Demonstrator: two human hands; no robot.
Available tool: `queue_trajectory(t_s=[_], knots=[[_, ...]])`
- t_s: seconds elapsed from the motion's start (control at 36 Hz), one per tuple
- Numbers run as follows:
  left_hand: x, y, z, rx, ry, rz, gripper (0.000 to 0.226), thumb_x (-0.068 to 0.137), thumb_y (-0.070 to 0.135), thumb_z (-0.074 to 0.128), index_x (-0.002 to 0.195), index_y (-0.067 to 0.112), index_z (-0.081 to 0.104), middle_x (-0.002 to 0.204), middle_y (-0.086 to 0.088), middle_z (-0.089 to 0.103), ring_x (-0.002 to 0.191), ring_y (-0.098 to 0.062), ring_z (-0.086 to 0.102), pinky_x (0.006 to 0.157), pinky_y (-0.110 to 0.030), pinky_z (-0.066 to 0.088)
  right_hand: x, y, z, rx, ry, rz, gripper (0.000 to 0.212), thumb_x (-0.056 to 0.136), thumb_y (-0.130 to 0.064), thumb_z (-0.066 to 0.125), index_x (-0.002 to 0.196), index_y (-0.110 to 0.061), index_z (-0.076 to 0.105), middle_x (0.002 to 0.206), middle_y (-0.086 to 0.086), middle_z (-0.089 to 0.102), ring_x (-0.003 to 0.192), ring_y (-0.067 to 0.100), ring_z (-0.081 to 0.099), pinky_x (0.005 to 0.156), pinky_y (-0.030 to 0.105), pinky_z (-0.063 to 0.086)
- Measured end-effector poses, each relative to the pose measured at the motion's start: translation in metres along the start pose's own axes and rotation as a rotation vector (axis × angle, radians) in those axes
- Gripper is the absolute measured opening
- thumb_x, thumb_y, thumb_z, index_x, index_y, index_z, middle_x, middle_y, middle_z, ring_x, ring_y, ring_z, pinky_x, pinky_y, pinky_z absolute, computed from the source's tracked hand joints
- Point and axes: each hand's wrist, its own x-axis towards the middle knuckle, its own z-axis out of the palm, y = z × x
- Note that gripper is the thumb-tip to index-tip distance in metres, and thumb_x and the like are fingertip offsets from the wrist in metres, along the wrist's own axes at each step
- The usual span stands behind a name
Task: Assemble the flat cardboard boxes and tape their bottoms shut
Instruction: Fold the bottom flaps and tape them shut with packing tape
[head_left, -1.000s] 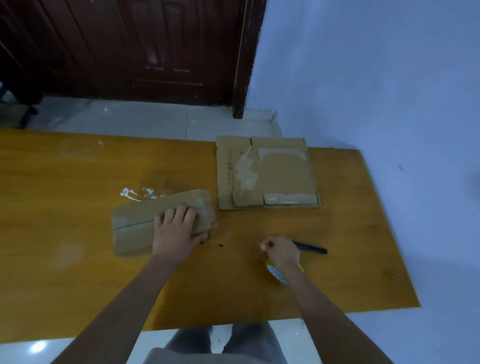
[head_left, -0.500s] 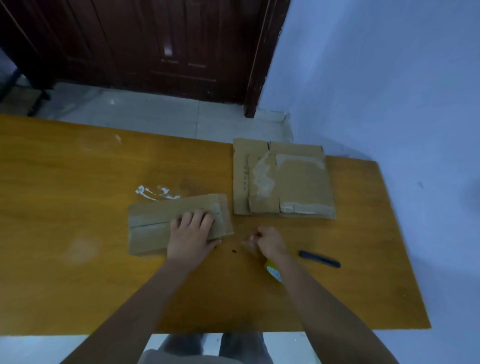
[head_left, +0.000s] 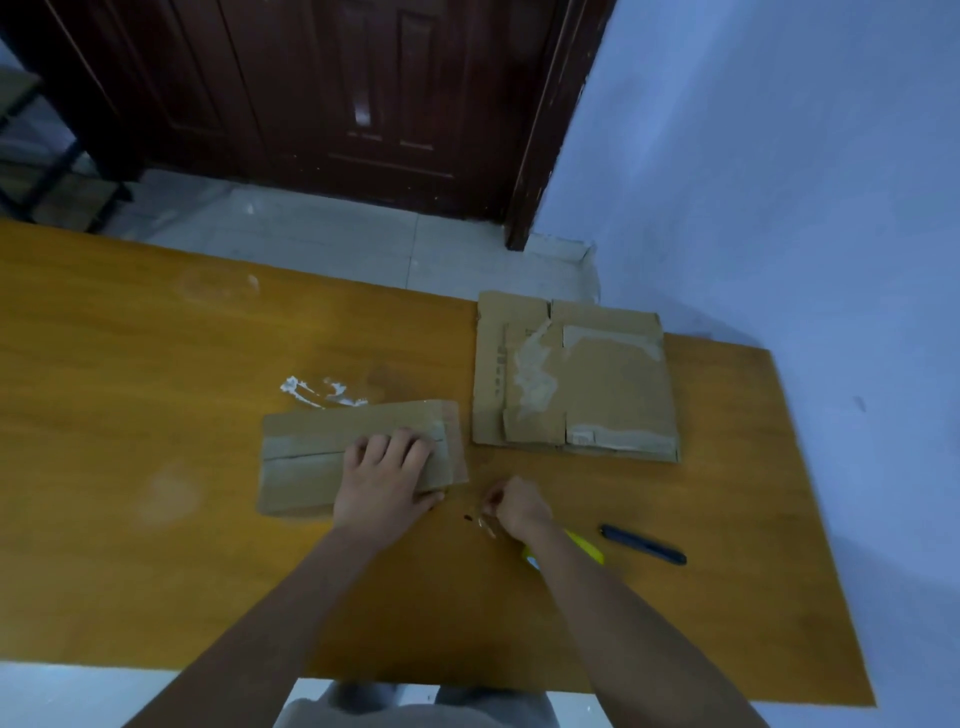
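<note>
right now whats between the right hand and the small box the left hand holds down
In the head view, only bare table with a small dark speck separates the right hand from the small box.

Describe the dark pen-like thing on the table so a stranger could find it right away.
Start at the wooden table and go to its right side, toward the blue wall. Just right of the right hand lies a slim dark tool, flat and alone. Unlike the brown cardboard pieces nearby, it is thin and almost black.
</note>
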Motion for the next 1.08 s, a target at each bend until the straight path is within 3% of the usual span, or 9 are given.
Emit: queue_trajectory(t_s=[0.19,0.36,0.44,0.56,0.78,0.83,0.92,0.97,1.08], knots=[[0.001,-0.001,-0.001,-0.02,0.008,0.003,0.075,0.049,0.056,0.084,0.104,0.02,0.047,0.101,-0.004,0.058,0.091,-0.024,0.042,0.081,-0.039,0.031,-0.002,0.0,-0.001,-0.094,0.061,-0.056,0.018,0.091,-0.014,0.055,0.098,-0.017,0.072,0.104,0.006,0.069,0.095,0.025,0.062,0.075,0.032,0.05],[0.001,0.0,-0.003,-0.025,-0.021,-0.022,0.076,0.048,0.057,0.084,0.105,0.023,0.045,0.101,-0.001,0.056,0.09,-0.023,0.044,0.08,-0.039,0.035,-0.008,-0.003,-0.002,-0.207,0.065,-0.069,0.02,0.093,-0.017,0.053,0.108,-0.007,0.063,0.106,0.015,0.066,0.095,0.03,0.063,0.075,0.036,0.051],[0.001,0.0,-0.003,-0.024,-0.026,-0.019,0.077,0.048,0.057,0.084,0.105,0.024,0.045,0.101,-0.001,0.057,0.09,-0.023,0.045,0.08,-0.038,0.034,-0.01,-0.006,-0.004,-0.232,0.03,-0.084,0.03,0.093,-0.02,0.056,0.121,-0.011,0.058,0.107,0.017,0.065,0.098,0.032,0.063,0.074,0.036,0.05],[0.001,0.001,-0.005,-0.037,-0.046,-0.03,0.076,0.047,0.057,0.084,0.104,0.023,0.047,0.101,-0.001,0.057,0.09,-0.023,0.046,0.081,-0.038,0.032,-0.008,-0.007,0.0,-0.239,0.082,-0.11,0.029,0.094,-0.016,0.051,0.123,-0.017,0.053,0.097,0.012,0.066,0.089,0.03,0.062,0.073,0.038,0.053],[0.003,0.001,-0.009,-0.046,-0.087,-0.038,0.079,0.044,0.058,0.084,0.104,0.024,0.046,0.1,0.0,0.056,0.091,-0.022,0.044,0.079,-0.038,0.036,-0.002,-0.008,0.012,-0.284,0.143,-0.104,0.051,0.094,-0.013,0.042,0.141,-0.026,0.028,0.116,0.012,0.058,0.097,0.031,0.06,0.068,0.036,0.048],[0.003,0.001,-0.008,-0.05,-0.081,-0.037,0.079,0.043,0.058,0.085,0.103,0.024,0.047,0.099,0.0,0.056,0.09,-0.023,0.045,0.078,-0.038,0.033,-0.002,-0.01,0.016,-0.338,0.141,-0.058,0.052,0.095,-0.011,0.043,0.142,-0.025,0.026,0.133,0.012,0.045,0.108,0.032,0.055,0.073,0.039,0.049],[0.004,0.001,-0.009,-0.053,-0.086,-0.054,0.078,0.043,0.059,0.084,0.102,0.025,0.047,0.098,0.001,0.056,0.088,-0.022,0.049,0.077,-0.038,0.043,-0.003,-0.013,0.016,-0.449,0.217,-0.046,0.048,0.096,-0.01,0.045,0.14,-0.021,0.03,0.145,0.012,0.026,0.126,0.033,0.037,0.088,0.042,0.047],[0.004,-0.001,-0.01,-0.075,-0.073,-0.056,0.068,0.05,0.062,0.079,0.099,0.024,0.051,0.097,0.001,0.056,0.087,-0.023,0.051,0.074,-0.04,0.046,-0.005,-0.015,0.009,-0.414,0.281,-0.068,0.044,0.097,-0.007,0.041,0.139,-0.017,0.034,0.143,0.013,0.027,0.127,0.032,0.035,0.093,0.041,0.045],[0.009,-0.006,-0.015,-0.16,-0.088,-0.068,0.053,0.079,0.066,0.04,0.098,0.021,0.06,0.095,0.003,0.058,0.086,-0.021,0.053,0.073,-0.038,0.045,-0.008,-0.022,-0.012,-0.178,0.419,-0.148,0.04,0.095,-0.005,0.043,0.135,-0.013,0.042,0.132,0.011,0.038,0.117,0.029,0.046,0.088,0.037,0.048]])
